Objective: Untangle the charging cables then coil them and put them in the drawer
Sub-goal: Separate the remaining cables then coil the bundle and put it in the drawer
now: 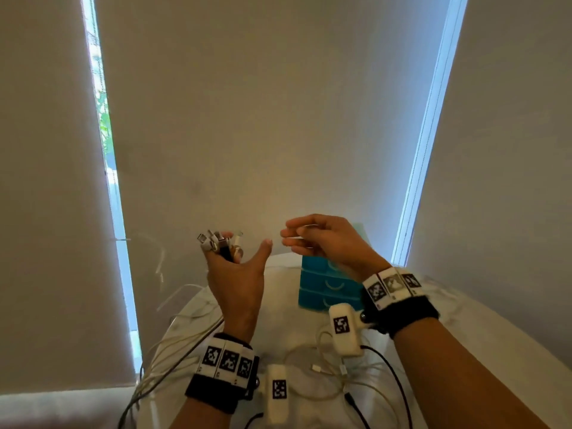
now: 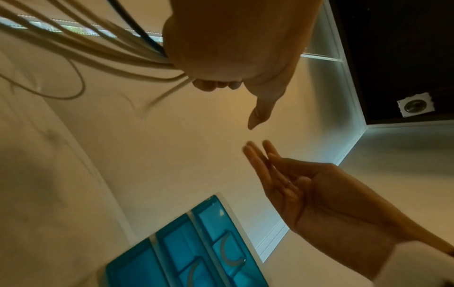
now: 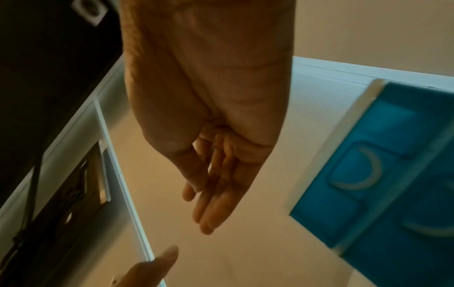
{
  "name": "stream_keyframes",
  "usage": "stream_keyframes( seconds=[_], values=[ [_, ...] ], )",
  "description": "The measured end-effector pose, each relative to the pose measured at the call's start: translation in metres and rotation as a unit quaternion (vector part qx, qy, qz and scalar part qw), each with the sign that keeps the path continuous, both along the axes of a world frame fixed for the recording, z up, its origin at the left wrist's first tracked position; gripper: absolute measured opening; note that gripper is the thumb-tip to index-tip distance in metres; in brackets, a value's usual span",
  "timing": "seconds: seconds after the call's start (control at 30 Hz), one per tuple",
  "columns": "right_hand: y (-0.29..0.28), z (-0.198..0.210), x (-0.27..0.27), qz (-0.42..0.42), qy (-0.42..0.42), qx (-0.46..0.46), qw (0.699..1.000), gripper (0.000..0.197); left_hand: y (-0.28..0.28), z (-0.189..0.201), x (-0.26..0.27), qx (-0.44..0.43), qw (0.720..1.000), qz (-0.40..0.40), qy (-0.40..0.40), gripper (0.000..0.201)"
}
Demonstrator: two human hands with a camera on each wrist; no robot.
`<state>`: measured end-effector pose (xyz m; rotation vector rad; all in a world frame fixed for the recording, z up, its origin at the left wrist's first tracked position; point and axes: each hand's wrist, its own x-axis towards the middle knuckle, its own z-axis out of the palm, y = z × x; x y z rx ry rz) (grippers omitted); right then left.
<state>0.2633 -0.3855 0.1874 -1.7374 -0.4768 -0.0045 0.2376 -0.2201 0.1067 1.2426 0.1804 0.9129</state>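
Standing behind both raised hands, a teal drawer unit [image 1: 325, 284] with curved handles sits on the white table [image 1: 464, 320], its drawers pushed in; the right hand partly covers its top. Below the wrists, a loose heap of white and black charging cables [image 1: 334, 376] sprawls on the table, loops overlapping.

The left hand [image 1: 236, 283] is clenched around a bunch of cable ends, with the metal plugs [image 1: 218, 239] sticking up past the fingers and the thumb held out free. From under that hand, the strands trail down toward the table. The right hand [image 1: 325, 239] hovers just beside the left thumb, fingers straight and grasping nothing that can be made out; a pale streak near its fingertips may be a thin cable, but blur prevents certainty.

The cables look light, limp and smooth, likely to slip and snag. Gripping near a plug and drawing one strand out slowly seems safest.

Hidden: how many cables there are, where the knots sit, and the drawer interiors.
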Motion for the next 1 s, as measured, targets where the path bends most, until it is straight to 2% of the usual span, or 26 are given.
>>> stream_keyframes(
  seconds=[0.17, 0.23, 0.3, 0.4, 0.53, 0.6, 0.67, 0.77, 0.93, 1.0],
  values=[
    [-0.053, -0.021, -0.019, -0.078, 0.026, 0.044, 0.996, 0.024, -0.011, -0.004, 0.003, 0.031, 0.998, -0.036, 0.044, 0.034],
    [-0.069, -0.033, -0.026, -0.088, 0.035, 0.069, 0.993, 0.024, -0.013, -0.005, 0.003, 0.038, 0.994, -0.094, 0.045, 0.031],
    [-0.077, -0.046, -0.036, -0.090, 0.039, 0.098, 0.990, 0.024, -0.012, -0.004, 0.001, 0.020, 0.976, -0.212, 0.047, 0.056],
    [-0.078, -0.070, -0.048, -0.073, 0.047, 0.110, 0.990, 0.023, -0.016, -0.004, 0.000, -0.005, 0.919, -0.388, 0.070, 0.087],
    [-0.070, -0.090, -0.057, -0.065, 0.034, 0.126, 0.989, 0.028, -0.029, -0.016, 0.006, 0.044, 0.853, -0.499, 0.146, 0.094],
    [-0.069, -0.093, -0.060, -0.075, 0.002, 0.128, 0.989, 0.029, -0.037, -0.019, 0.005, 0.095, 0.832, -0.514, 0.185, 0.092],
    [-0.069, -0.097, -0.064, -0.094, -0.021, 0.122, 0.988, 0.025, -0.044, -0.021, 0.003, 0.145, 0.823, -0.508, 0.212, 0.091],
    [-0.069, -0.104, -0.067, -0.098, -0.019, 0.096, 0.990, 0.019, -0.050, -0.025, 0.000, 0.186, 0.827, -0.482, 0.224, 0.089],
    [-0.065, -0.105, -0.068, -0.131, -0.044, 0.078, 0.987, 0.040, -0.057, -0.021, -0.007, 0.209, 0.846, -0.432, 0.233, 0.067],
    [-0.063, -0.106, -0.069, -0.135, -0.064, 0.089, 0.985, 0.037, -0.060, -0.020, -0.010, 0.225, 0.845, -0.425, 0.233, 0.062]
  ],
)
